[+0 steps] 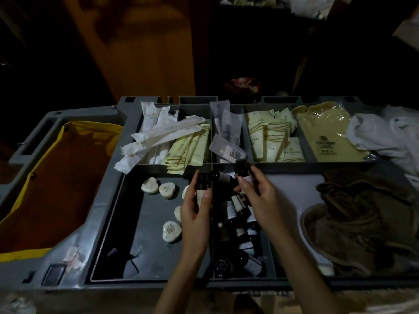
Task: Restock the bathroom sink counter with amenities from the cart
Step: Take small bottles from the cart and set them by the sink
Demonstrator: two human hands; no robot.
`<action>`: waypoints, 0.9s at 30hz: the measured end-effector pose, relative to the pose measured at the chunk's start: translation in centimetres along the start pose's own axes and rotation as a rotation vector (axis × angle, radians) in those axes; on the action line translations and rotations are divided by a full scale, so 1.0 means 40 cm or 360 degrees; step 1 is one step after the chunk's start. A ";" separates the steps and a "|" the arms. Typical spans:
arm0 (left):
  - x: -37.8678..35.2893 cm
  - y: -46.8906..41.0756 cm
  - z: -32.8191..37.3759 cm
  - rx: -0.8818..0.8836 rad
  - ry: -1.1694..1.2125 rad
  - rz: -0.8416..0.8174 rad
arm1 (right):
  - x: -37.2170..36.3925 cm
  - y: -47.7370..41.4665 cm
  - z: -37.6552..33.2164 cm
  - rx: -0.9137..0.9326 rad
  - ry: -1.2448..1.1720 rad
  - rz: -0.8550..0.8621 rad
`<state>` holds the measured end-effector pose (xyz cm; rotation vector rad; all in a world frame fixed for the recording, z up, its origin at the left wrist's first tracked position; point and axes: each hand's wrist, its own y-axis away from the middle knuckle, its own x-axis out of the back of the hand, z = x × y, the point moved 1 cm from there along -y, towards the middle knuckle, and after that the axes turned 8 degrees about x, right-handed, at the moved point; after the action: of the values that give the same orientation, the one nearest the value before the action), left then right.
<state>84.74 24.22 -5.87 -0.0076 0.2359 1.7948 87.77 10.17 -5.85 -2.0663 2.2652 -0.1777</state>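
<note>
left hand fingers gripped small dark white-labelled bottle | right hand fingers gripped second bottle | white heart-shaped soaps lay 9 o'clock

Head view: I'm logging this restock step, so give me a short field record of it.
place: grey cart tray
left hand: grips left bottle, dark
right hand: grips right bottle, dark, upright
middle compartment: spare bottles lying in a heap
left compartment: wrapped soaps
back compartments: sachets
</note>
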 end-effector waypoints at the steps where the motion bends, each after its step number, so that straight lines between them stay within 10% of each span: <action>1: -0.001 0.003 0.006 -0.0018 -0.0011 0.0019 | 0.001 0.001 -0.003 -0.0004 -0.0018 0.0012; 12: -0.068 0.079 0.052 -0.0236 -0.0298 -0.0008 | 0.113 0.109 -0.061 0.0024 -0.0024 0.0274; 27: -0.383 0.713 -0.004 0.0309 -0.0303 -0.1509 | 0.491 0.889 -0.242 0.0039 -0.0079 0.1617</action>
<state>60.85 3.27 0.45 0.1633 0.2168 0.8183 49.57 -5.82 -0.48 -0.6850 2.8921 -0.0779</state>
